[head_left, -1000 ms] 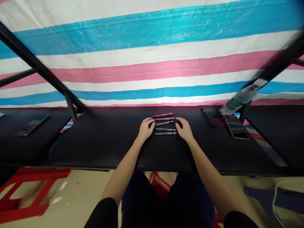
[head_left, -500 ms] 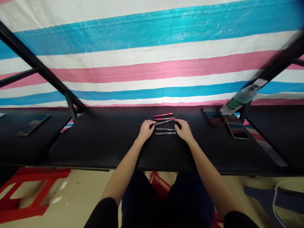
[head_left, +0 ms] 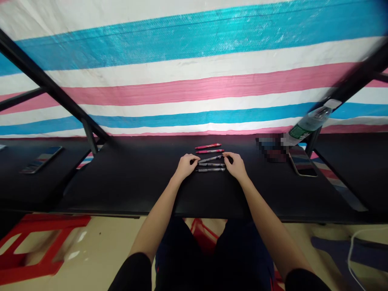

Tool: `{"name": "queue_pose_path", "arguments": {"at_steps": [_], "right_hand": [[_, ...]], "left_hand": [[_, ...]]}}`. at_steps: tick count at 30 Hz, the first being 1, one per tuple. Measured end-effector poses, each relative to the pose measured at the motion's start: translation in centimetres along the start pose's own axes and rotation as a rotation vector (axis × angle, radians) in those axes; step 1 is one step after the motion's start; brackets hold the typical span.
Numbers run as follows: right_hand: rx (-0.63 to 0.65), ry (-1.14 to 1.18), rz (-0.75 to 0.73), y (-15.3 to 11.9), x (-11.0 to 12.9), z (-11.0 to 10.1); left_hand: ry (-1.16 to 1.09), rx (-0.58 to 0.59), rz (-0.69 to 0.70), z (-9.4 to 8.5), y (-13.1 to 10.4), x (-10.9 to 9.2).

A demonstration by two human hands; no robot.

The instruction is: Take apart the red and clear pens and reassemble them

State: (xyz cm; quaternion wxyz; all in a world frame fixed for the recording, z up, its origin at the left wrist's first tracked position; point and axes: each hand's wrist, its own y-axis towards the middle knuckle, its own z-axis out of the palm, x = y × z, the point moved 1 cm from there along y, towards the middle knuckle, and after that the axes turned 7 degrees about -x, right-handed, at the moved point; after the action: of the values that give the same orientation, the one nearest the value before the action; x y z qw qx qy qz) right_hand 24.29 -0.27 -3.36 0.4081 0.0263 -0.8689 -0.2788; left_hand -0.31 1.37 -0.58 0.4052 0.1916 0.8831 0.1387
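Five pens would exceed the count, so several pens lie in a stack of rows on the black tabletop (head_left: pixel 133 173). Farthest from me are a red pen (head_left: pixel 208 146) and a pinkish-red pen (head_left: pixel 209 151). Below them a dark, clear-barrelled pen (head_left: pixel 211 159) slants up to the right. My left hand (head_left: pixel 185 166) pinches its left end, and my right hand (head_left: pixel 236 165) has thumb and fingers at its right end. Two more dark pens, a middle one (head_left: pixel 212 164) and a nearest one (head_left: pixel 210 169), lie roughly level between my hands.
To the right, a tilted water bottle (head_left: pixel 309 125) leans near a black frame bar, with a phone (head_left: pixel 303 161) and a pixelated patch beside it. Another phone (head_left: pixel 41 160) lies far left. A striped sheet (head_left: pixel 194 93) hangs behind the table. A red stool (head_left: pixel 45 246) stands below left.
The slanted dark pen has shifted slightly toward me and to the right, away from the pinkish-red pen. My left hand has come slightly nearer with it.
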Motion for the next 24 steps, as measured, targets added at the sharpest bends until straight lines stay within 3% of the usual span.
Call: {"name": "queue_pose_path", "arguments": {"at_steps": [5,12,18,24], "right_hand": [[-0.005,-0.016,-0.008,0.02,-0.11,0.02],[0.049,-0.035,-0.037,-0.06,-0.35,0.37],[0.143,-0.118,-0.041,-0.41,-0.71,0.99],[0.122,0.012,-0.01,-0.13,-0.37,0.4]], "left_hand": [[-0.008,-0.024,0.007,0.29,-0.02,0.24],[0.001,-0.167,-0.011,0.51,0.05,0.49],[-0.041,-0.092,-0.026,0.83,0.12,0.7],[-0.138,-0.091,-0.089,0.83,0.02,0.64]]}}
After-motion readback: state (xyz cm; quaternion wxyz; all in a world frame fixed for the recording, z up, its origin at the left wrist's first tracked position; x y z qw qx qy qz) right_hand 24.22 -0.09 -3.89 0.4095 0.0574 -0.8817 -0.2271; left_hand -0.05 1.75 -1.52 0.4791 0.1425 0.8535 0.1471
